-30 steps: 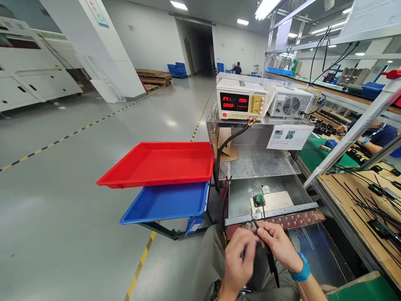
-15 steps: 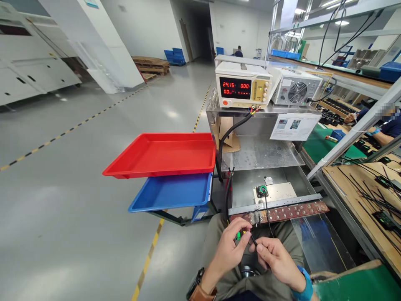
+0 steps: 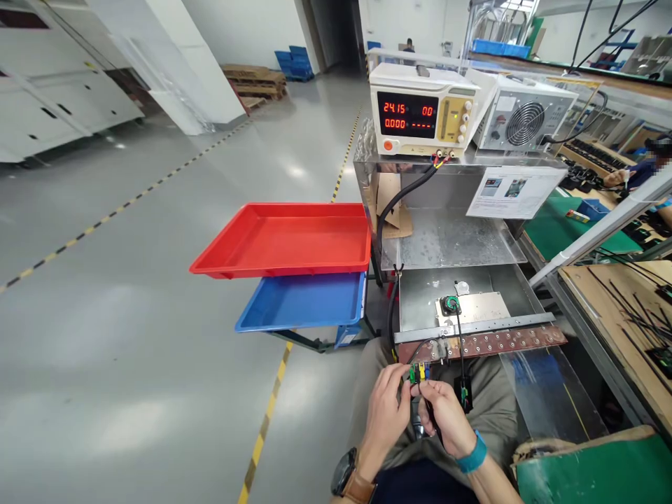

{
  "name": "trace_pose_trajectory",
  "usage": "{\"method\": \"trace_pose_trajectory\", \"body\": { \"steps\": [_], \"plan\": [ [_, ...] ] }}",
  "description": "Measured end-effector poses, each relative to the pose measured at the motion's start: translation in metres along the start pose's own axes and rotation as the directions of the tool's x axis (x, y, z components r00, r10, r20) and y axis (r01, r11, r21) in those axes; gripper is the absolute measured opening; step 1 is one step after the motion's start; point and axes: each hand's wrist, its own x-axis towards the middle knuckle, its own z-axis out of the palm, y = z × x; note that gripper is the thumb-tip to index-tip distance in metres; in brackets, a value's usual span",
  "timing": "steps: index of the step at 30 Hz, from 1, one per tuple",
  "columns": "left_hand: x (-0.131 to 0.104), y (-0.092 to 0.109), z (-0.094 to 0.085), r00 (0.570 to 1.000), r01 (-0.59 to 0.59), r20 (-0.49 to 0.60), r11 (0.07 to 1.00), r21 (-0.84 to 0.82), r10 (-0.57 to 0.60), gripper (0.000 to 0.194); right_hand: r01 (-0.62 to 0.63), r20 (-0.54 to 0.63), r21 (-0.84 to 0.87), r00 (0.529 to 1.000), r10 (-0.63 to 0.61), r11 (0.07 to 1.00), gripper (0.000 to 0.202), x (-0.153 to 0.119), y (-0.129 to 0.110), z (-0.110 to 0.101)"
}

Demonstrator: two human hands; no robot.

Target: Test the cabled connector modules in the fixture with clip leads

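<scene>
My left hand (image 3: pixel 387 409) and my right hand (image 3: pixel 446 416) meet over my lap, just below the brown terminal strip (image 3: pixel 488 343). Together they pinch a small connector (image 3: pixel 418 372) with green and yellow clips and thin dark wires. A small black module (image 3: pixel 465 393) hangs on a black cable (image 3: pixel 460 343) beside my right hand. That cable runs up to a round green-and-black socket (image 3: pixel 450 305) on a pale plate in the metal fixture tray (image 3: pixel 420 301).
A power supply (image 3: pixel 417 119) with red digits reading 24.15 stands on the metal stand, a fan unit (image 3: pixel 525 115) beside it. A red tray (image 3: pixel 286 240) sits above a blue tray (image 3: pixel 304 302) on the left. Another person's arm (image 3: pixel 624 178) works at the right bench.
The view has tilted down and closer. My hands have drawn together under the terminal strip, and the green and yellow connector clips now show between my fingers. The black module now dangles beside my right hand.
</scene>
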Motion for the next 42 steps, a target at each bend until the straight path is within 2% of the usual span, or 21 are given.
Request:
{"method": "trace_pose_trajectory", "body": {
  "steps": [12,21,26,36,42],
  "plan": [
    [-0.002,-0.007,0.009,0.988,-0.156,0.029,0.963,0.220,0.154,0.038,-0.009,-0.017,0.068,1.000,0.010,0.998,0.066,-0.002,-0.003,0.011],
    [0.003,-0.003,0.004,0.982,-0.188,0.052,0.944,0.272,0.181,0.032,-0.013,-0.028,0.056,0.999,0.015,0.998,0.068,0.005,0.002,0.013],
    [0.005,-0.007,0.003,0.979,-0.205,0.078,0.929,0.308,0.190,0.036,-0.014,-0.002,0.040,1.000,0.014,0.999,0.072,0.007,0.004,0.015],
    [0.009,-0.010,-0.001,0.960,-0.273,0.022,0.907,0.320,0.281,0.032,-0.022,0.023,0.060,1.000,0.021,0.998,0.077,0.019,0.012,0.018],
    [0.008,-0.016,-0.003,0.960,-0.275,0.036,0.909,0.314,0.278,0.033,-0.028,0.058,0.057,0.998,0.025,0.998,0.079,0.028,0.019,0.018]
  ]
}}
